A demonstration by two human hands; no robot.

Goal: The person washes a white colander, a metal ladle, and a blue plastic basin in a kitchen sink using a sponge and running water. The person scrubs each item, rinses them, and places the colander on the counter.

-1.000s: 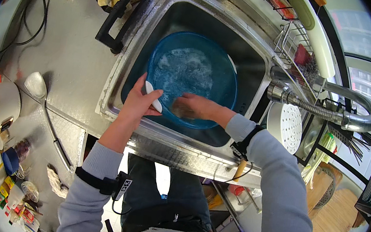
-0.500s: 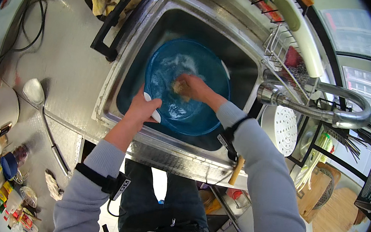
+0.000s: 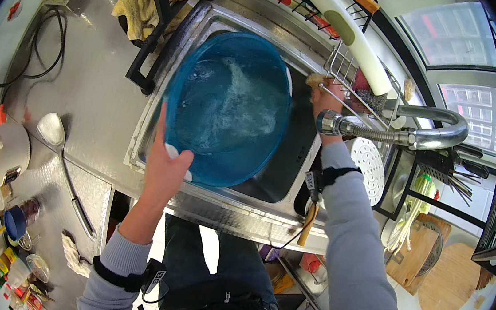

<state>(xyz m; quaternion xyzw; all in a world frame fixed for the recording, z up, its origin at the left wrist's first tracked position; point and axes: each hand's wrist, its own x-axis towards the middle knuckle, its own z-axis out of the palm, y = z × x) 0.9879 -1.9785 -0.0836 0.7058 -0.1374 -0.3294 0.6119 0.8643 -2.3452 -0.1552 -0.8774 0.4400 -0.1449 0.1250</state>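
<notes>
A round blue basin (image 3: 179,168) with white handles stands in the steel sink (image 3: 297,155), apparently tilted, with water sloshing inside. My left hand (image 3: 163,166) is closed round the handle on its near left rim, thumb over the white grip. Beyond the basin's right side, my right hand (image 3: 328,98) is at the wire rack (image 3: 347,74) and partly hidden by the faucet head (image 3: 330,123). A tan, fibrous scrubber (image 3: 316,81) shows at its fingers, touching or close to the rack.
The flexible chrome faucet (image 3: 436,138) arches in from the right. A ladle-like spatula (image 3: 65,157) lies on the left counter, and a black frame (image 3: 146,49) with a yellow cloth (image 3: 155,4) stands behind it. Cutting boards (image 3: 449,279) lean at the right.
My right hand has come out of the water with the scrubber and moved right to the rack. The basin has shifted left and tilted, with my left hand still on its handle.
</notes>
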